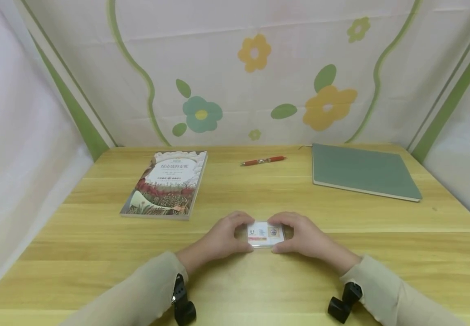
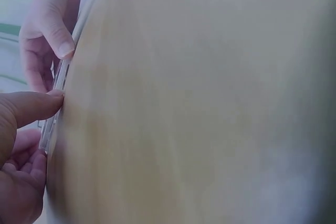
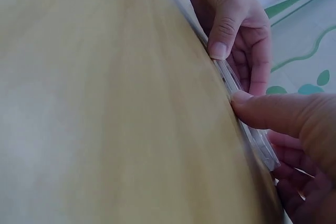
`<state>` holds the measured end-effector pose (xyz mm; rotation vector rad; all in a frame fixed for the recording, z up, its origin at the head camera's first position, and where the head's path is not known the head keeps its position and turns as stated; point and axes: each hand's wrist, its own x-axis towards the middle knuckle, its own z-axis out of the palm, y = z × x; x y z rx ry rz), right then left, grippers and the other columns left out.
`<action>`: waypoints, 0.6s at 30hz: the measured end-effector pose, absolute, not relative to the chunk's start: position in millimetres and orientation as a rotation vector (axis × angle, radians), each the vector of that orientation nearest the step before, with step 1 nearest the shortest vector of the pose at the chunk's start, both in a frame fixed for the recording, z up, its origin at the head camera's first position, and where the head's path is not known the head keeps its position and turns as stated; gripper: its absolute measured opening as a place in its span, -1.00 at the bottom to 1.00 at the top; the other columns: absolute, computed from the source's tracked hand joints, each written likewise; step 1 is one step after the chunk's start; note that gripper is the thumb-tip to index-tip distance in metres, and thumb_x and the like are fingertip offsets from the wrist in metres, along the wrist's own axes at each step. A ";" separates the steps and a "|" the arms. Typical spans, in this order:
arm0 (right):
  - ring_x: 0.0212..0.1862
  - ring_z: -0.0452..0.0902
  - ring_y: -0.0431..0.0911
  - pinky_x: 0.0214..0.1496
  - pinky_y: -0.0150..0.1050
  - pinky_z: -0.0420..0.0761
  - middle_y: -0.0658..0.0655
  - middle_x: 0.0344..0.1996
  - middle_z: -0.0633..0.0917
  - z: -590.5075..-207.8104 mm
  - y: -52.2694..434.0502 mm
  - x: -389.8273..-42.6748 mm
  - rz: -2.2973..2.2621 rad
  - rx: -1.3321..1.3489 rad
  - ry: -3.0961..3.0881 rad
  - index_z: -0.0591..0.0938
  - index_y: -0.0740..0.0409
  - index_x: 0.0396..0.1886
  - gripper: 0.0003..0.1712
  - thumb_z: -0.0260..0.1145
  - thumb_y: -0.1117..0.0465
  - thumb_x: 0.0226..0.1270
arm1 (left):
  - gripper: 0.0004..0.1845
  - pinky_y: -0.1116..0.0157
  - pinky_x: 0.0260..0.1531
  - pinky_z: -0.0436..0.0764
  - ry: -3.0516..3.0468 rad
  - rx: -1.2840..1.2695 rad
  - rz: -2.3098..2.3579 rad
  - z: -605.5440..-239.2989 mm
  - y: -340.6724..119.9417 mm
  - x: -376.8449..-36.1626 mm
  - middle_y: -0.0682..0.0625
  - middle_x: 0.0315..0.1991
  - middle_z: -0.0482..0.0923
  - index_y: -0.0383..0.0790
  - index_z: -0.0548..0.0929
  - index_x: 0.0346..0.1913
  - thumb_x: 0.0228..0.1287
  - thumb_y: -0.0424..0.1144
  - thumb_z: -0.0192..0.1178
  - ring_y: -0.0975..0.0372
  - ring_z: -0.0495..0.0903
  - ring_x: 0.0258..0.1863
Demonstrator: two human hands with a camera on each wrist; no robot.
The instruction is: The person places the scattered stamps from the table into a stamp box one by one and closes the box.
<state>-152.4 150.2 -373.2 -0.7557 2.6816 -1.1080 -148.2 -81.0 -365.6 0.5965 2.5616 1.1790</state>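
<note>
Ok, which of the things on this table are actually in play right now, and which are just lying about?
In play:
- clear card case, flat on the table
- left hand gripping its left end
- right hand gripping its right end

Lying about:
- illustrated book, far left
- red pen, far middle
- green notebook, far right

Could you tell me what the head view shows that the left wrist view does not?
Only the head view shows the illustrated book, red pen, green notebook, flowered backdrop and the card case's printed face. Only the left wrist view shows the clear case's thin edge close up against blurred wood. Both show the left hand and right hand pinching the case on the wooden table.
</note>
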 end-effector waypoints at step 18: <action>0.19 0.37 0.08 0.22 0.10 0.33 0.12 0.16 0.48 -366.4 152.3 -150.3 -1.163 -0.676 2.652 0.45 0.05 0.18 -0.18 0.53 -0.03 -0.15 | -0.27 0.04 0.25 0.27 2.536 0.630 1.318 -373.7 -91.2 -142.9 -0.04 0.24 0.34 -0.16 0.42 0.23 -0.09 -0.20 0.43 0.09 0.32 0.23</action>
